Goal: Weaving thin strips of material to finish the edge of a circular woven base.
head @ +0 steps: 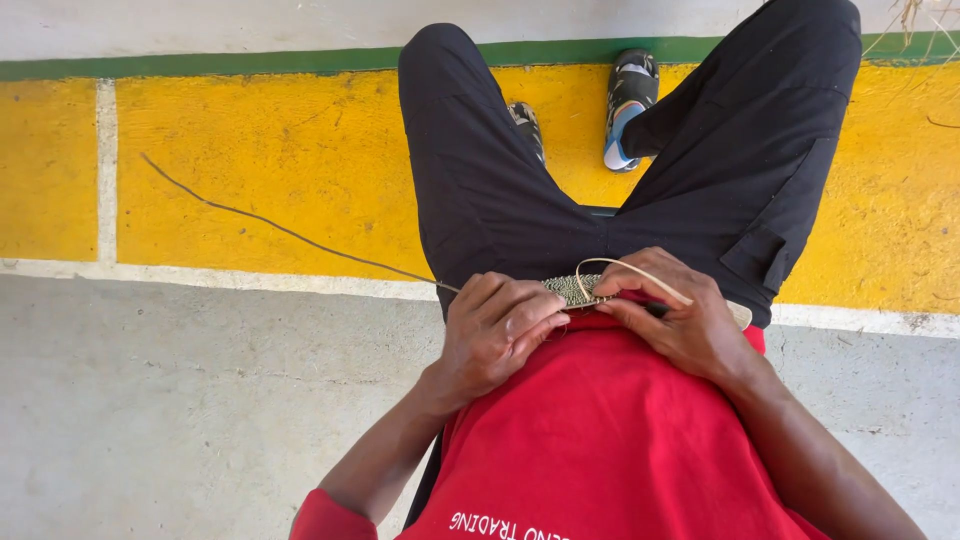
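Two hands meet at mid-frame: left hand pinches the woven strip steady, right hand grips its looping fibre taut.

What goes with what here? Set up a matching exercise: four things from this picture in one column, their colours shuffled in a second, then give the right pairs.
Things:
1. shirt
2. trousers
3. painted floor band
4. thin stripe along the band's far edge

Colours:
A. yellow
B. green
C. red
D. black

Pairs: 1-C, 2-D, 3-A, 4-B
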